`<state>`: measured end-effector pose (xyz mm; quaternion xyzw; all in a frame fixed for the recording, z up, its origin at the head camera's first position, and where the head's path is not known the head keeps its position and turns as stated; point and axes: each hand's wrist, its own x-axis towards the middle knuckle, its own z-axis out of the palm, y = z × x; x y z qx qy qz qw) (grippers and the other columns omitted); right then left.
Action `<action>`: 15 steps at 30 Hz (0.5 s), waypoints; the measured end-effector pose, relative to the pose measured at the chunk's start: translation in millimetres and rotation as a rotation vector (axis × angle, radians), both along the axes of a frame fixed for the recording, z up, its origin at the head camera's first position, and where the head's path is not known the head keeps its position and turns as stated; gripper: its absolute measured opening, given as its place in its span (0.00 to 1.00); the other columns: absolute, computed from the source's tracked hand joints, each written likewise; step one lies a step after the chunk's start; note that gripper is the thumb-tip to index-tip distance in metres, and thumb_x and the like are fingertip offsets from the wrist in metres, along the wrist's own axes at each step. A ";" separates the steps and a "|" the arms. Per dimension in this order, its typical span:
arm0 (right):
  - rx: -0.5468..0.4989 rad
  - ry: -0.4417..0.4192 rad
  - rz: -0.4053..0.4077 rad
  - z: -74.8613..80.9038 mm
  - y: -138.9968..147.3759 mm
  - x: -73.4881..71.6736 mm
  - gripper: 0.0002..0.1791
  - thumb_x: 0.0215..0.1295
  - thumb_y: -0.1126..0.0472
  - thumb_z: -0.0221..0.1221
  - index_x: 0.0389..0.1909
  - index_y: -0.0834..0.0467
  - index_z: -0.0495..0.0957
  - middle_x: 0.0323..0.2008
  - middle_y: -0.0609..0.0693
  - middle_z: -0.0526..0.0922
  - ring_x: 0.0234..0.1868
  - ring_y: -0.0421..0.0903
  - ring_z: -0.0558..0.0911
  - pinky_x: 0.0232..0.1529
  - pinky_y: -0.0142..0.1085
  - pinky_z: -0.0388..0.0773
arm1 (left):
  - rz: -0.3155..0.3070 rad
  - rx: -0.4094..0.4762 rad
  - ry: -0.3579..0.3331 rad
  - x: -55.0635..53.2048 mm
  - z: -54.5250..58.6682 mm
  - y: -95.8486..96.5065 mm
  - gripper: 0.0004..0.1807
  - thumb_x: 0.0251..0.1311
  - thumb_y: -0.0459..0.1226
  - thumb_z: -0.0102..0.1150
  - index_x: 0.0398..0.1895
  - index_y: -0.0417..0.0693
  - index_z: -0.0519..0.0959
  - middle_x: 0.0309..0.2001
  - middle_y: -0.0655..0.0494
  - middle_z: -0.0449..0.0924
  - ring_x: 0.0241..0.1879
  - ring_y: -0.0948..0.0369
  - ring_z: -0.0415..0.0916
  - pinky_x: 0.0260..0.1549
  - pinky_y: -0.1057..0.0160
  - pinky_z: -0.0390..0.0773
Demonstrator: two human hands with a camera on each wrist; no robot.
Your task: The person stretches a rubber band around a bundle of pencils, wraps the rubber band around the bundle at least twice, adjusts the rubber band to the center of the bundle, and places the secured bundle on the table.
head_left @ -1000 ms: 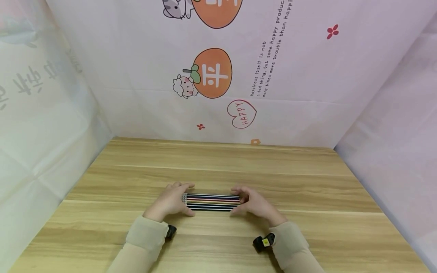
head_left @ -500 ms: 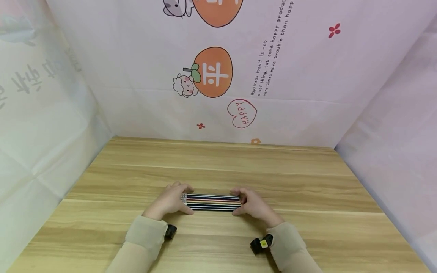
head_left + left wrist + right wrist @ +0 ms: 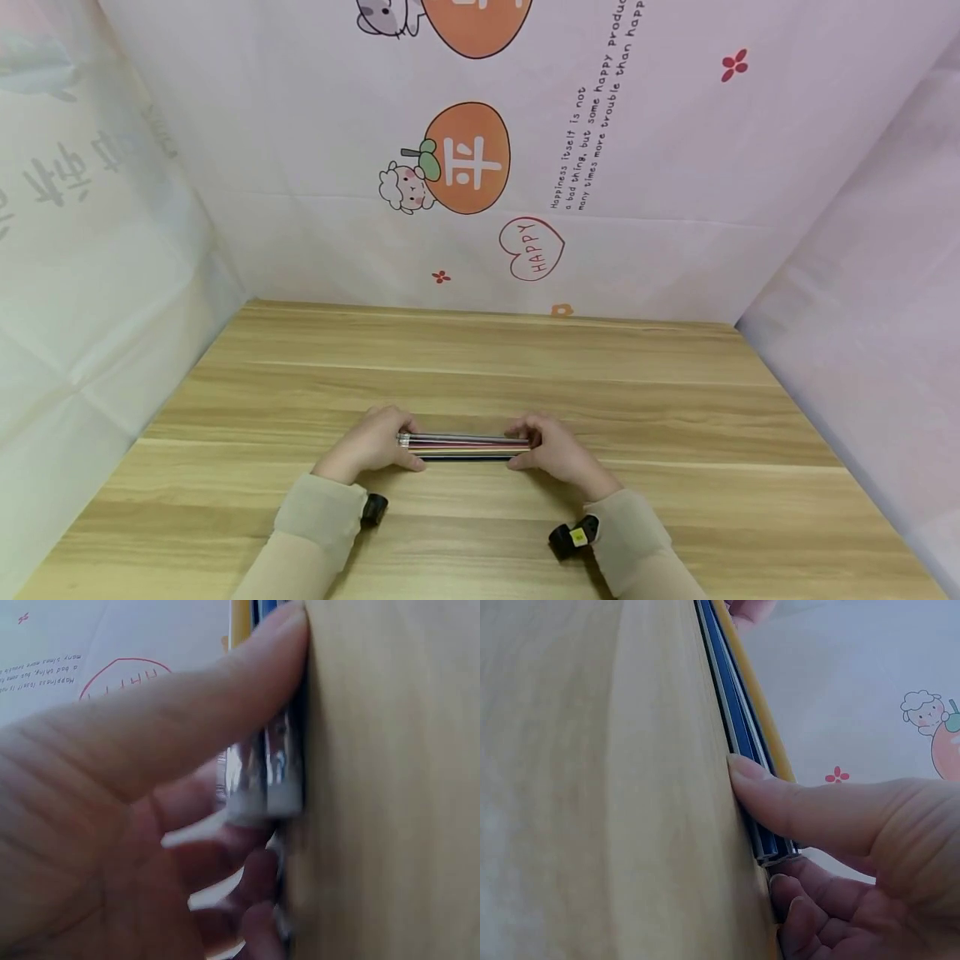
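Note:
A bunch of pencils [image 3: 465, 448] lies crosswise between my hands, in dark, red, yellow and white stripes. My left hand [image 3: 371, 442] grips its left end. In the left wrist view the thumb [image 3: 247, 682] presses beside silvery ferrules with whitish erasers [image 3: 285, 799]. At the opposite end my right hand [image 3: 562, 450] holds the bunch between thumb and fingers. Blue pencils [image 3: 739, 720] and a yellow pencil [image 3: 761, 690] show in the right wrist view, stacked against each other. The fingers behind the bunch are partly hidden.
The bunch is at or just above a wooden tabletop [image 3: 480, 367]; I cannot tell if it touches. A white printed cloth [image 3: 330, 250] hangs behind the table, with plain cloth walls left and right. Each wrist wears a cuff with a small black camera [image 3: 570, 540].
The flat row of pencils has bunched into a narrower, overlapping stack. My fingers have drawn in toward my thumbs at both ends, and the right hand has shifted slightly left.

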<state>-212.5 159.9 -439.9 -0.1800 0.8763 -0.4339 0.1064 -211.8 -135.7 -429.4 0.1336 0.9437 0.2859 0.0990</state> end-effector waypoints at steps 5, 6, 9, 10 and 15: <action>0.011 0.002 0.000 0.4 0.2 0.2 0.17 0.52 0.65 0.73 0.43 0.62 0.83 0.34 0.53 0.79 0.32 0.44 0.69 0.33 0.32 0.66 | -0.030 -0.032 -0.016 1.7 1.8 0.0 0.16 0.43 0.45 0.80 0.28 0.51 0.79 0.34 0.58 0.78 0.39 0.58 0.68 0.41 0.56 0.70; 0.017 0.002 -0.003 0.3 -0.1 0.1 0.16 0.52 0.65 0.73 0.43 0.61 0.84 0.34 0.52 0.79 0.32 0.44 0.69 0.32 0.31 0.66 | -0.030 -0.037 -0.019 2.2 2.3 0.1 0.16 0.44 0.45 0.79 0.28 0.51 0.79 0.34 0.58 0.78 0.39 0.58 0.68 0.41 0.55 0.71; 0.058 -0.004 -0.026 0.0 -1.3 1.1 0.14 0.53 0.63 0.73 0.42 0.59 0.85 0.37 0.50 0.80 0.37 0.45 0.73 0.39 0.35 0.71 | -0.028 -0.034 -0.035 2.7 3.1 0.6 0.15 0.46 0.45 0.78 0.26 0.51 0.79 0.32 0.59 0.77 0.38 0.58 0.67 0.39 0.56 0.70; 0.072 -0.008 -0.034 0.2 -1.9 1.7 0.14 0.54 0.62 0.72 0.42 0.58 0.85 0.38 0.50 0.81 0.39 0.45 0.73 0.41 0.36 0.72 | -0.026 -0.033 -0.042 2.9 3.3 0.8 0.15 0.46 0.45 0.78 0.27 0.51 0.80 0.32 0.59 0.77 0.38 0.58 0.67 0.38 0.57 0.70; 0.121 -0.029 -0.078 1.5 -4.6 3.9 0.12 0.55 0.61 0.72 0.40 0.55 0.85 0.42 0.49 0.82 0.44 0.46 0.75 0.48 0.44 0.73 | -0.019 -0.014 -0.072 4.2 4.4 1.2 0.14 0.49 0.45 0.76 0.27 0.50 0.79 0.29 0.59 0.74 0.35 0.57 0.64 0.32 0.59 0.66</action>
